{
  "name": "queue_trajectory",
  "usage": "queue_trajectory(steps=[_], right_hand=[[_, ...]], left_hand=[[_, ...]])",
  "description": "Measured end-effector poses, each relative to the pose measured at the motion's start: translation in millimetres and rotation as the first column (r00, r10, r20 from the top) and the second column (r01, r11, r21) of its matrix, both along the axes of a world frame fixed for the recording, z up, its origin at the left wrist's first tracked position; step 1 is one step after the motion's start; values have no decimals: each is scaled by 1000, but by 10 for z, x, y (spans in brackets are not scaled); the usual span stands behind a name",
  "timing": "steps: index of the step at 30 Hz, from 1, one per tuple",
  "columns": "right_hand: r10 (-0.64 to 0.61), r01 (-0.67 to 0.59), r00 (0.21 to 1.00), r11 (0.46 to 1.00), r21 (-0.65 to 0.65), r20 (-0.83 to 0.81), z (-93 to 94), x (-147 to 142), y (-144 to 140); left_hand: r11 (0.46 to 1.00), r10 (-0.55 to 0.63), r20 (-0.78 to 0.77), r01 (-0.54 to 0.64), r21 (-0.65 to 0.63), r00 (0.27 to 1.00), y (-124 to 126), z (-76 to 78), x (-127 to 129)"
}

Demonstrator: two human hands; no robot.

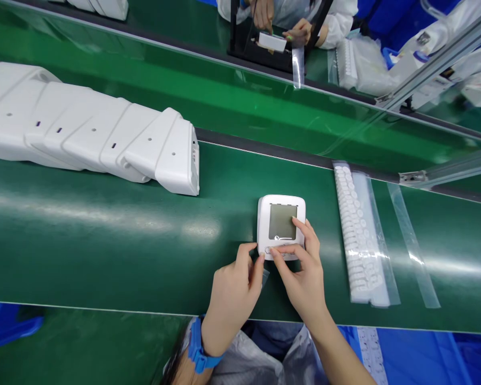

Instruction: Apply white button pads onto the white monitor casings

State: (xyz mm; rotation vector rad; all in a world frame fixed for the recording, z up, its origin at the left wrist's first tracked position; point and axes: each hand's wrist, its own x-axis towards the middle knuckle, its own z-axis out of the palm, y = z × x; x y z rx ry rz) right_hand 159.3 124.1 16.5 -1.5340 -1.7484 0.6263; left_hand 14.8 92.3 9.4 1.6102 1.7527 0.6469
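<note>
A white handheld-sized device with a grey display point(282, 222) lies face up on the green bench, its oval buttons along the lower edge. My left hand point(236, 283), wearing a blue wrist strap, has its index finger and thumb closed at the device's lower left corner. A bit of clear film point(265, 277) shows beside the left thumb. Over the button row, the thumb and index finger of my right hand point(304, 278) are pinched together; whatever is between them is too small to make out. Another right finger rests at the display's right side.
A long row of nested white plastic housings point(92, 125) lies at the left. On the right are a clear-wrapped stack of small white parts point(361, 240) and a clear plastic strip point(414, 248). Behind a clear partition point(240, 91), a co-worker's hands point(299, 32) hold a white part.
</note>
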Motion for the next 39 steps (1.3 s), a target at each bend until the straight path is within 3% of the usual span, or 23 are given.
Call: queue_trajectory(steps=[9, 22, 39], right_hand=[[11, -12, 1000, 1000, 5, 17, 2, 4, -4], [17, -18, 999, 999, 37, 27, -22, 13, 6], [-11, 11, 997, 1000, 6, -81, -43, 61, 8]], left_hand=[[999, 42, -88, -43, -10, 995, 52, 50, 72], [997, 75, -97, -78, -27, 992, 68, 58, 102], [997, 74, -112, -74, -3, 991, 58, 51, 102]])
